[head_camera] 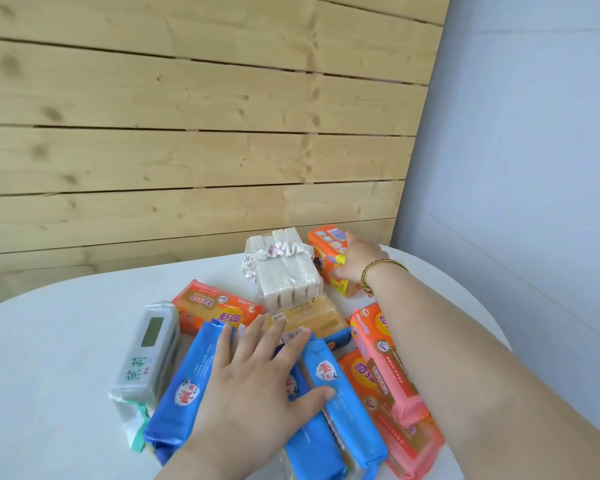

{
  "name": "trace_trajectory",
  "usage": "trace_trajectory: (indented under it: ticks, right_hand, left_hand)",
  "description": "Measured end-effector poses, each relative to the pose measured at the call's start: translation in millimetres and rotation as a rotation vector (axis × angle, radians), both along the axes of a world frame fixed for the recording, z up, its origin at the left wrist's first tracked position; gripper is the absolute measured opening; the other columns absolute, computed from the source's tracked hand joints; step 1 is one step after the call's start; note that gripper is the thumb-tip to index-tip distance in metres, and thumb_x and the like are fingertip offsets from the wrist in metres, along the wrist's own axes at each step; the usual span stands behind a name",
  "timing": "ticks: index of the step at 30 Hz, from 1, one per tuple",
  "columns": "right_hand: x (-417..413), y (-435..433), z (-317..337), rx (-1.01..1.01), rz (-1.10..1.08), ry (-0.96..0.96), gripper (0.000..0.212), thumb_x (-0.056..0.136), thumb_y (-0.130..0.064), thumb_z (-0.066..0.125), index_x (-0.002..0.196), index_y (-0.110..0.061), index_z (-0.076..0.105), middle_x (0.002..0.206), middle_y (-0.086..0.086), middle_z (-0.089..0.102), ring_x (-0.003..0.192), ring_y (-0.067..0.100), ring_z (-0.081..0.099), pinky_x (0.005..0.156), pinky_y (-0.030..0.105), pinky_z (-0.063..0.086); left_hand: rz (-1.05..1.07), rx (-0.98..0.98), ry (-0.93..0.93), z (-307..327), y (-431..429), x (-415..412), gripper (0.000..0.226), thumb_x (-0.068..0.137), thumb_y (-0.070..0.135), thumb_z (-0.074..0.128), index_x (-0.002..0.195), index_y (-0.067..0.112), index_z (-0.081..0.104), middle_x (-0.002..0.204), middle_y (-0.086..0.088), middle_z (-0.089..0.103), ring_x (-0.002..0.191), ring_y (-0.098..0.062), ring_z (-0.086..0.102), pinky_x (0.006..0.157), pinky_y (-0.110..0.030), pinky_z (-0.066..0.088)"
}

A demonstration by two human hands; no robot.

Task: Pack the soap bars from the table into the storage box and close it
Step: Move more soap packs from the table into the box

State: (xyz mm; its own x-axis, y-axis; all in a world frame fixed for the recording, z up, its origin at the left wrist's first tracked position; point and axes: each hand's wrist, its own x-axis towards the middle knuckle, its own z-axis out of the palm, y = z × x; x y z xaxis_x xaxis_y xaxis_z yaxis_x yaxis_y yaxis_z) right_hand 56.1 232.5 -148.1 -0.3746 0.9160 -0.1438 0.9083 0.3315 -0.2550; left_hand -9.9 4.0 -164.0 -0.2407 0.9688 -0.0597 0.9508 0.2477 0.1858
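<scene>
Several wrapped soap bars lie in a heap on the white round table point(49, 341). My left hand point(257, 386) lies flat with spread fingers on the blue-wrapped bars point(347, 403), fingertips reaching a clear yellow bar point(312, 317). My right hand point(357, 261) reaches to the far side and grips an orange-and-yellow soap pack point(326, 251) beside a bundle of white bars point(284, 271). Another blue bar point(187, 386), a white-green pack point(146, 355), an orange pack point(215, 306) and pink-orange packs point(385, 362) surround my hands. No storage box is in view.
A wall of pale wooden planks point(187, 133) stands right behind the table. A grey-blue wall point(534, 133) is on the right. The table's edge curves round on the left and right.
</scene>
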Motion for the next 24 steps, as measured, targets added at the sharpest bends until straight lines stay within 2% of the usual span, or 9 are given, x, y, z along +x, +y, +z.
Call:
trace_trajectory:
  ticks: [2,4,7,11,15,18,20,22,24]
  right_hand:
    - [2.0,2.2,-1.2,0.007,-0.030,0.100,0.082,0.074,-0.035,0.070,0.141,-0.015,0.026,0.138,0.010,0.047,0.125,0.030,0.045,0.103,0.040,0.042]
    - [4.7,0.8,-3.0,0.012,-0.038,0.170,0.087,0.074,-0.034,0.071,0.143,-0.015,0.023,0.141,0.010,0.044,0.129,0.030,0.042,0.106,0.041,0.040]
    - [14.2,-3.4,-1.6,0.023,-0.052,0.244,0.089,0.077,-0.032,0.070,0.147,-0.016,0.017,0.146,0.010,0.037,0.133,0.030,0.037,0.108,0.040,0.035]
    - [29.7,-9.8,19.5,0.034,-0.081,0.328,0.082,0.080,-0.028,0.068,0.146,-0.016,0.019,0.145,0.011,0.038,0.132,0.030,0.038,0.106,0.040,0.036]
    - [59.5,-23.0,42.0,0.098,-0.102,0.406,0.081,0.079,-0.027,0.069,0.145,-0.019,0.022,0.143,0.013,0.040,0.131,0.032,0.040,0.106,0.041,0.037]
    - [84.8,-38.5,55.9,0.126,-0.102,0.451,0.081,0.080,-0.025,0.068,0.145,-0.018,0.022,0.142,0.013,0.040,0.131,0.031,0.040,0.107,0.042,0.036]
    - [106.7,-50.8,64.5,0.162,-0.107,0.497,0.079,0.079,-0.024,0.069,0.144,-0.018,0.025,0.141,0.013,0.041,0.130,0.031,0.040,0.109,0.043,0.036]
    - [134.5,-65.4,68.1,0.202,-0.107,0.552,0.077,0.078,-0.023,0.069,0.143,-0.019,0.029,0.139,0.013,0.042,0.129,0.030,0.041,0.109,0.044,0.036]
    - [161.8,-78.5,67.1,0.216,-0.124,0.606,0.075,0.078,-0.021,0.069,0.142,-0.019,0.030,0.139,0.012,0.042,0.128,0.028,0.042,0.108,0.042,0.037]
  left_hand:
    - [0.003,0.008,-0.015,0.6,-1.0,0.9,0.101,0.043,0.081,-0.014,0.138,0.048,-0.009,0.155,0.017,-0.010,0.142,-0.011,-0.017,0.114,-0.041,-0.016]
    - [0.001,-0.001,-0.022,1.4,-1.7,0.5,0.091,0.054,0.079,-0.006,0.139,0.047,-0.007,0.155,0.016,-0.009,0.142,-0.011,-0.017,0.114,-0.041,-0.016]
    - [-0.006,0.015,-0.012,1.1,-0.9,0.8,0.099,0.044,0.074,-0.012,0.139,0.048,-0.005,0.155,0.017,-0.006,0.142,-0.011,-0.014,0.114,-0.041,-0.015]
    - [0.011,0.031,-0.034,1.1,-1.4,0.9,0.097,0.048,0.077,-0.005,0.140,0.046,0.002,0.155,0.016,0.004,0.143,-0.010,-0.009,0.115,-0.041,-0.013]
    - [0.011,0.054,-0.025,1.5,-3.5,3.2,0.104,0.041,0.074,-0.009,0.140,0.045,0.007,0.155,0.015,0.010,0.143,-0.011,-0.003,0.116,-0.042,-0.009]
    - [0.015,0.042,-0.058,2.9,-4.0,3.5,0.104,0.042,0.076,-0.005,0.140,0.044,0.012,0.154,0.015,0.014,0.143,-0.012,0.001,0.116,-0.042,-0.006]
    - [0.016,0.032,-0.097,8.3,-5.8,4.0,0.090,0.059,0.082,0.010,0.140,0.042,0.016,0.153,0.013,0.017,0.143,-0.012,0.004,0.116,-0.042,-0.005]
    - [0.022,0.037,-0.126,13.6,-6.4,7.4,0.068,0.081,0.069,0.034,0.140,0.038,0.021,0.153,0.011,0.020,0.143,-0.013,0.006,0.116,-0.043,-0.004]
    - [0.036,0.048,-0.143,14.7,-6.0,8.5,0.062,0.085,0.058,0.042,0.139,0.034,0.025,0.152,0.008,0.023,0.143,-0.015,0.009,0.116,-0.043,-0.003]
